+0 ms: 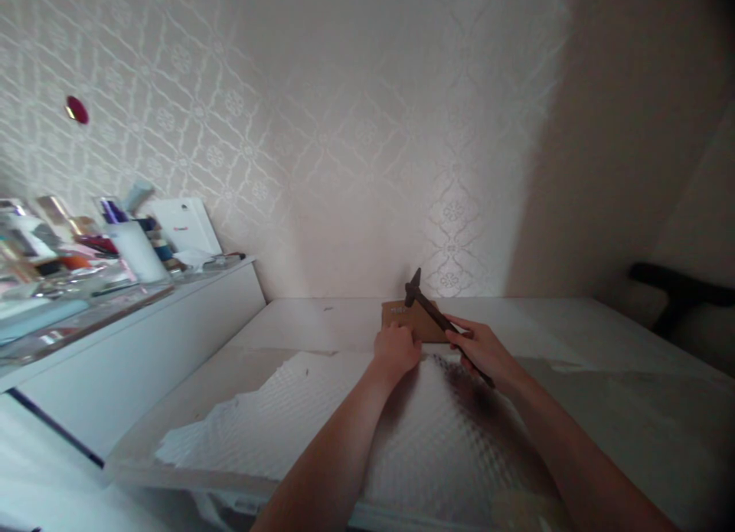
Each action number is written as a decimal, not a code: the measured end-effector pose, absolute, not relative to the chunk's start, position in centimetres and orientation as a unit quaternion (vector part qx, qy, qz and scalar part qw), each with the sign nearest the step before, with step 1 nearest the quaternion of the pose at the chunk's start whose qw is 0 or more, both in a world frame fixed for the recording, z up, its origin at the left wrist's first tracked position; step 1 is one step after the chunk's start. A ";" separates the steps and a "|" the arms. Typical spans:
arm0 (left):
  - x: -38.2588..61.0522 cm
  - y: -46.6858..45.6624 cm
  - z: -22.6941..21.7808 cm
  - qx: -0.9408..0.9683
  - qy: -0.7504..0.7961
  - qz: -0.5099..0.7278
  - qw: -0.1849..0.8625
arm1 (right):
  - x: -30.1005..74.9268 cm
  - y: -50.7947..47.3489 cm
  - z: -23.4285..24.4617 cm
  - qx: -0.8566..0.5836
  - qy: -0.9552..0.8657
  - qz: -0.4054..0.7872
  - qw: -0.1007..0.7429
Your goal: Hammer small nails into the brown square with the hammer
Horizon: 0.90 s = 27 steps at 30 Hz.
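From the head camera, we saw our right hand (479, 347) with fingers closed around a hammer (432, 311), slanted over a brown board (422, 328) on the white tabletop (321, 318). Our left hand (397, 348) touched the board, fingers curled; whether they pinched it, we couldn't tell.

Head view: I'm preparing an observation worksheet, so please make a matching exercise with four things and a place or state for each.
Things
1. hammer
2. brown board
3. white textured sheet
4. red disc

Places or states
A. on the patterned wall
B. touched by the left hand
C. gripped by the right hand
D. spread across the table

Pairs: 1-C, 2-B, 3-D, 4-A
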State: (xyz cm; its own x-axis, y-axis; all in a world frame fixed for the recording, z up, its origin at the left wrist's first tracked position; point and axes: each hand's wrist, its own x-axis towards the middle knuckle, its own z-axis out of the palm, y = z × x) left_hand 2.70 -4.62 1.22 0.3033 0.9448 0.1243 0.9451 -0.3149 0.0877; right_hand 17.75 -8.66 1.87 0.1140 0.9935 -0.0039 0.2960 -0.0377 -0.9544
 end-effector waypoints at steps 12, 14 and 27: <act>2.7 -4.6 1.2 -0.806 -0.586 -0.078 -0.004 | 17.9 -8.2 1.5 -0.608 -0.541 0.393 0.428; 2.7 -4.6 1.2 -0.807 -0.585 -0.080 -0.001 | 18.0 -8.1 1.4 -0.607 -0.544 0.392 0.426; 2.7 -4.5 1.0 -0.808 -0.582 -0.085 0.012 | 17.7 -8.5 1.9 -0.604 -0.536 0.396 0.437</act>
